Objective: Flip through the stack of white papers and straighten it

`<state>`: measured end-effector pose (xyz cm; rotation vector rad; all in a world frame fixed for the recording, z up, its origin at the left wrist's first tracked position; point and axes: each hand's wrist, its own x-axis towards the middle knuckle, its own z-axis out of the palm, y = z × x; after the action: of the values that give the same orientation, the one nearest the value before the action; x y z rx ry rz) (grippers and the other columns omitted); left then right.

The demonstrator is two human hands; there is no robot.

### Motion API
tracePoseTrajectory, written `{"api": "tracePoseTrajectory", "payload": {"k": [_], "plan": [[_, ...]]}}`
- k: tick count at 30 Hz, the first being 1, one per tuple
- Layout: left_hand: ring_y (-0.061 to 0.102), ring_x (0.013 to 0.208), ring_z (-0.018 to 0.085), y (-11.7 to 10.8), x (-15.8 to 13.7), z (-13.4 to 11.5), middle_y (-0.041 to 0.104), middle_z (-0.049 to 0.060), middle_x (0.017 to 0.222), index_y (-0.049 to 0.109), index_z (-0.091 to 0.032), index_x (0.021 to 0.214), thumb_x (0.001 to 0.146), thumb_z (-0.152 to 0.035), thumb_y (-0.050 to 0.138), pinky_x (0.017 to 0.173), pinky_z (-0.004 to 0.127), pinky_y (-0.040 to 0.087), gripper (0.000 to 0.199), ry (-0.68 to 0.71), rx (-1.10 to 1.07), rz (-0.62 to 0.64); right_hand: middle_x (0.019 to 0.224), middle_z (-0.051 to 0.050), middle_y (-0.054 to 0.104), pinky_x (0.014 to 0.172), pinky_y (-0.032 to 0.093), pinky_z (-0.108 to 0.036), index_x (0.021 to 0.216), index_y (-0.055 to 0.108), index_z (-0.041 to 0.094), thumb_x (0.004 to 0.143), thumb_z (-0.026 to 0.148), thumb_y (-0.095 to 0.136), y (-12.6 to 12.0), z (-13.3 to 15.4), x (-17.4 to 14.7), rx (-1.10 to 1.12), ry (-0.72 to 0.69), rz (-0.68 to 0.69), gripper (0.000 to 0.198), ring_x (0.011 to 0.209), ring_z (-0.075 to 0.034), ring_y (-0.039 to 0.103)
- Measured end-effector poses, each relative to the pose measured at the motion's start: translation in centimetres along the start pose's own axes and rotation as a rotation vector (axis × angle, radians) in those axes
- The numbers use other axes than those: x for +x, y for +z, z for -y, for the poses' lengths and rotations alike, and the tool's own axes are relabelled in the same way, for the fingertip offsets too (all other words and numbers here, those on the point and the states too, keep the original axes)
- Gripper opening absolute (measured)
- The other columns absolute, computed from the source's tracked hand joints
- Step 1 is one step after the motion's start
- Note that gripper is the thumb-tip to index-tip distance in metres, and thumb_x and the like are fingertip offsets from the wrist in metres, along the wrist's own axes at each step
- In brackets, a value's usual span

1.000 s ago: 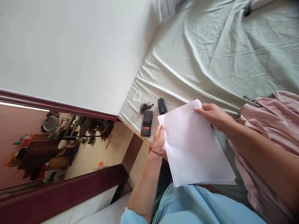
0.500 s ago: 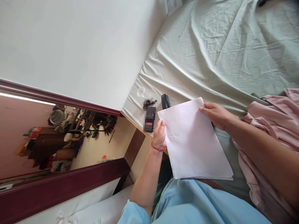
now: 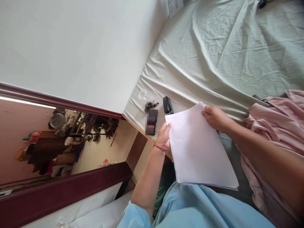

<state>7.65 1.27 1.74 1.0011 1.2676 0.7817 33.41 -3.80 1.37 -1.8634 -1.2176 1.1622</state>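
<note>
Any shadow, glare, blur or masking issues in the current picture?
Head view: soft grey shading lies across the stacked white paper sheets; no strong motion blur shows on the left hand or right hand. Head view: blocky pixelation covers part of the dark rectangular device. Head view: the narrow white strip at left looks overexposed.

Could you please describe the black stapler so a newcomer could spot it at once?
On the pale green cloth, look just beyond the far left corner of the white paper sheets. The rounded black stapler lies there. It shows no red patch, unlike the flat black phone to its left.
</note>
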Motion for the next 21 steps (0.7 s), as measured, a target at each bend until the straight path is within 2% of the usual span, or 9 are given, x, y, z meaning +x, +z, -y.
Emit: {"api": "tracePoseTrajectory", "payload": {"k": [3, 6, 11, 13, 16, 21], "plan": [[0.073, 0.102, 0.023, -0.4, 0.9, -0.4, 0.078, 0.005, 0.109, 0.066, -0.022, 0.120, 0.073, -0.047, 0.090, 0.098, 0.039, 0.057, 0.058, 0.051, 0.002, 0.020, 0.070, -0.003, 0.057, 0.060, 0.034, -0.030, 0.075, 0.047, 0.021, 0.095, 0.027, 0.049, -0.2, 0.3, -0.2, 0.051, 0.024, 0.063, 0.021, 0.063, -0.016, 0.050], [0.071, 0.094, 0.019, -0.7, 1.9, -0.6, 0.076, 0.003, 0.105, 0.066, -0.025, 0.125, 0.078, -0.051, 0.086, 0.088, 0.033, 0.056, 0.057, 0.141, 0.049, 0.002, 0.069, -0.003, 0.057, 0.059, 0.034, -0.029, 0.075, 0.048, 0.021, 0.094, 0.027, 0.050, -0.4, 0.5, -0.4, 0.063, 0.037, 0.076, 0.020, 0.062, -0.016, 0.050], [0.067, 0.093, 0.019, -0.9, 2.8, -0.1, 0.076, 0.005, 0.097, 0.078, -0.019, 0.096, 0.085, -0.057, 0.076, 0.087, 0.030, 0.052, 0.040, 0.331, 0.310, -0.089, 0.066, -0.001, 0.056, 0.058, 0.034, -0.029, 0.074, 0.048, 0.021, 0.097, 0.027, 0.048, -0.6, 0.7, -0.6, 0.073, 0.067, 0.093, 0.023, 0.059, -0.015, 0.050], [0.065, 0.085, 0.019, -1.0, 2.9, 0.1, 0.075, 0.005, 0.089, 0.078, -0.018, 0.088, 0.083, -0.056, 0.077, 0.080, 0.029, 0.050, 0.038, 0.321, 0.375, -0.114, 0.067, -0.001, 0.056, 0.058, 0.034, -0.029, 0.074, 0.048, 0.022, 0.097, 0.027, 0.049, -0.5, 0.7, -0.6, 0.096, 0.068, 0.093, 0.023, 0.059, -0.015, 0.051], [0.063, 0.078, 0.018, -1.1, 2.7, 0.2, 0.074, 0.004, 0.085, 0.078, -0.018, 0.089, 0.082, -0.051, 0.078, 0.074, 0.028, 0.048, 0.033, 0.276, 0.354, -0.123, 0.065, -0.001, 0.055, 0.059, 0.034, -0.029, 0.073, 0.046, 0.022, 0.097, 0.026, 0.051, -0.4, 0.6, -0.5, 0.077, 0.046, 0.051, 0.025, 0.059, -0.015, 0.049], [0.066, 0.088, 0.019, -0.8, 2.4, 0.2, 0.075, 0.005, 0.097, 0.076, -0.018, 0.103, 0.084, -0.046, 0.078, 0.085, 0.029, 0.052, 0.034, 0.256, 0.255, -0.135, 0.063, -0.001, 0.054, 0.057, 0.034, -0.028, 0.072, 0.045, 0.023, 0.096, 0.025, 0.051, -0.1, 0.5, -0.4, 0.106, 0.046, 0.003, 0.025, 0.059, -0.016, 0.048]]}}
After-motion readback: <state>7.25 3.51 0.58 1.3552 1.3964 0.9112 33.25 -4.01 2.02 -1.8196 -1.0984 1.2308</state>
